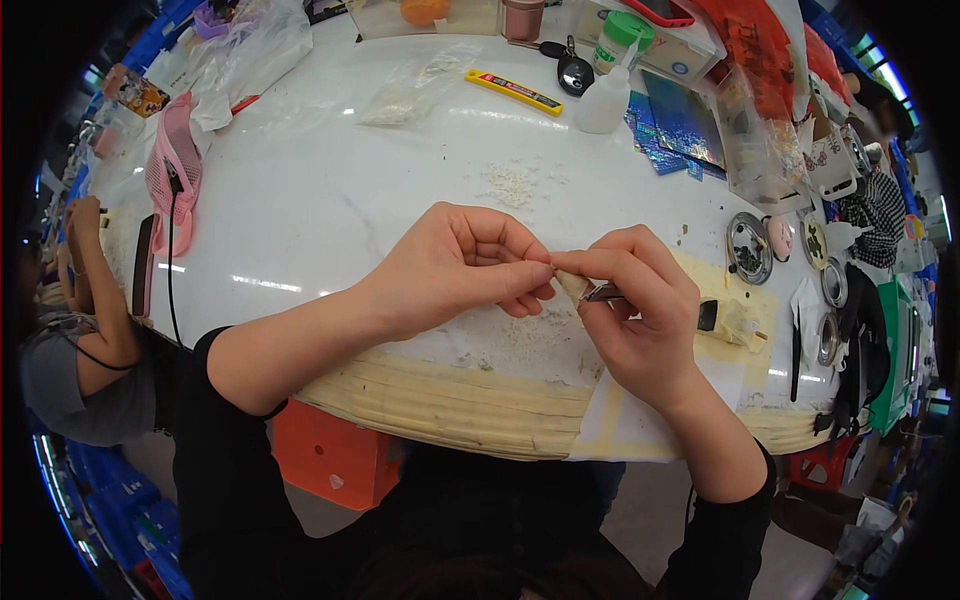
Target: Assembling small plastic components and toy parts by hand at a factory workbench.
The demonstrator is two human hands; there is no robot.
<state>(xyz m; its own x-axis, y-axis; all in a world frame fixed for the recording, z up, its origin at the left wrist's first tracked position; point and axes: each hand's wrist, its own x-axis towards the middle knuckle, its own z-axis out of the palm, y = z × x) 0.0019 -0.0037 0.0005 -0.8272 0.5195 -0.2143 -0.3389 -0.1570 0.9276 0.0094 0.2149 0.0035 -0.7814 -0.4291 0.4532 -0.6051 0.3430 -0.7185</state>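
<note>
Above the near part of the white table (330,180), my two hands meet at the fingertips. My left hand (460,265) pinches thumb and forefinger together; whatever lies between them is too small to make out. In my right hand (640,300), curled fingers grip a slim dark metal tool (603,292) that looks like tweezers, its far end hidden. A cream-coloured piece (572,284) shows at the right fingertips, its kind unclear. Just beyond the hands is a scatter of tiny white bits (510,185), and more crumbs lie below them.
Farther back are a yellow cutter knife (513,92), a white squeeze bottle (602,103), a car key (575,72) and a clear bag (405,100). Round metal dishes (750,248) stand right. A pink mesh pouch (175,170) lies left. Another person (90,330) sits at far left.
</note>
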